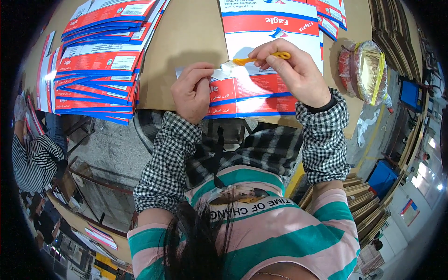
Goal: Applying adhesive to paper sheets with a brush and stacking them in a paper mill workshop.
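My right hand (296,70) grips a small yellow-handled brush (242,61) whose pale tip rests on or just over a white flap (217,74). That flap belongs to a flat red, white and blue printed carton (261,88) lying in front of me. With curled fingers, my left hand (192,91) pinches the flap's left end, close to the brush tip. Its fingertips are partly hidden behind the knuckles. To the right of my right hand stands a plastic-wrapped tub (372,74) with a yellow strip across its top and pale contents.
Fanned stacks of similar flat cartons (100,60) lie on the left of the brown tabletop (179,35). More cartons (330,23) sit at the far right. Brown cardboard sheets (394,32) stand stacked beyond the tub. Another person in a striped top (30,161) is at the far left.
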{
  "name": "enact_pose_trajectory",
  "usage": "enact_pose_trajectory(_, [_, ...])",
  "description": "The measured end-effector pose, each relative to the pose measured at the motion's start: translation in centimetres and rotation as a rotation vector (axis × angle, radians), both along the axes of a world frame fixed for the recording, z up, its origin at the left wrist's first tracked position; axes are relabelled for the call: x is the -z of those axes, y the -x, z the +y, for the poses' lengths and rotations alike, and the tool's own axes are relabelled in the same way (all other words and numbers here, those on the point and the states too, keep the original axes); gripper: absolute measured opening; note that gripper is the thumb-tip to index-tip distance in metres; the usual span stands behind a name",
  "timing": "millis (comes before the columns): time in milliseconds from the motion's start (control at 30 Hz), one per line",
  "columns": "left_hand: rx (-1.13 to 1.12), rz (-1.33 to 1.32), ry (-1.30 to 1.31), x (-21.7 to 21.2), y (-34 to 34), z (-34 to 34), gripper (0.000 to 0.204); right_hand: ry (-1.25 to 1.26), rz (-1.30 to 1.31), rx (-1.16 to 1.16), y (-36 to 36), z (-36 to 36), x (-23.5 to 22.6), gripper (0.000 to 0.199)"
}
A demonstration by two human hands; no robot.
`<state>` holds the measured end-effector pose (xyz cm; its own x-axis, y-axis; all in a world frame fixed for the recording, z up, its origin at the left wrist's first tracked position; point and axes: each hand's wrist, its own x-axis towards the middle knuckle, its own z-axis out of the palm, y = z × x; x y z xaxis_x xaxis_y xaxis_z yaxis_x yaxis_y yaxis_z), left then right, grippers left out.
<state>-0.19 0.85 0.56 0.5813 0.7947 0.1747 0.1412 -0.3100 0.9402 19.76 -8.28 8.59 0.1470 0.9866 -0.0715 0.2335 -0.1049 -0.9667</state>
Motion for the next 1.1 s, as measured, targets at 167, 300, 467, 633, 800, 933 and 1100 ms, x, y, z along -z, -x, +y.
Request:
enact_pose_trajectory(167, [0.002,0.002,-0.005,0.0,0.1,0.0,0.012,-0.007,-0.080,-0.054,0.1,0.3,0.2,0.014])
enact_pose_trajectory(300, [-0.003,-0.008,0.007,0.0,0.0,-0.1,0.012,0.009,0.024,0.019,0.4,0.4,0.1,0.014])
enact_pose_trajectory(467, [-0.006,-0.012,0.023,0.3,0.1,-0.1,0.012,0.024,-0.016,0.030,0.3,0.6,0.9,0.014])
enact_pose_trajectory(633, [-0.003,-0.017,0.004,0.0,0.2,-0.1,0.012,0.028,0.014,0.032,0.5,0.5,0.8,0.014])
enact_pose_trajectory(800, [-0.003,-0.018,0.019,0.2,0.2,-0.1,0.012,-0.035,0.100,0.136,0.0,0.3,0.5,0.014])
enact_pose_trajectory(933, [0.002,-0.024,0.019,0.3,0.3,0.0,0.012,-0.070,0.194,0.285,0.0,0.6,-0.3,0.016])
enact_pose_trajectory(1100, [0.002,-0.035,-0.011,0.4,0.2,-0.1,0.012,0.033,0.250,0.444,0.5,1.3,0.5,0.022])
